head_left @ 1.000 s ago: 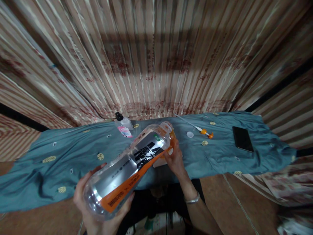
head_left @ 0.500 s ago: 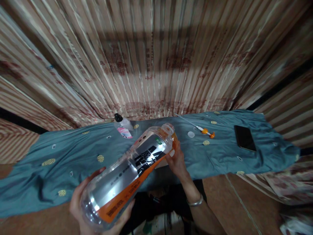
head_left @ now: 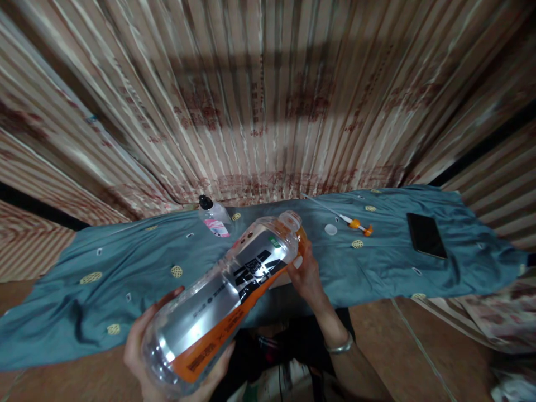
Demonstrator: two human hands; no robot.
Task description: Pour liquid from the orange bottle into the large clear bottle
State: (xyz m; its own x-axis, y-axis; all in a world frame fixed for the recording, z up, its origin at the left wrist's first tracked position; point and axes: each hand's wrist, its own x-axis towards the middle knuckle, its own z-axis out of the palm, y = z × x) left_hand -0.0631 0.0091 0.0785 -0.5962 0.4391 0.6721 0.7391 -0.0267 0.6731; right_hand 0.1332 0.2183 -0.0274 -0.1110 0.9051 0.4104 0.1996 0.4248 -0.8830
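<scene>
I hold a large clear plastic bottle [head_left: 226, 290] with a silver, black and orange label, tilted with its neck pointing away from me. My left hand [head_left: 144, 354] is wrapped round the bottle's base. My right hand [head_left: 307, 273] is closed at the neck end, fingers pinched under the orange part by the mouth; a pale container under the neck is mostly hidden. A silver bangle [head_left: 340, 349] sits on my right wrist.
A teal cloth [head_left: 125, 268] covers the low surface. On it lie a small bottle with a black cap [head_left: 213, 216], a white cap [head_left: 330, 229], a thin white tool with orange parts [head_left: 354, 223] and a dark phone [head_left: 426, 234]. Striped curtains hang behind.
The view has shifted slightly and the bottle's neck sits a little higher. Both hands keep the same hold on the bottle.
</scene>
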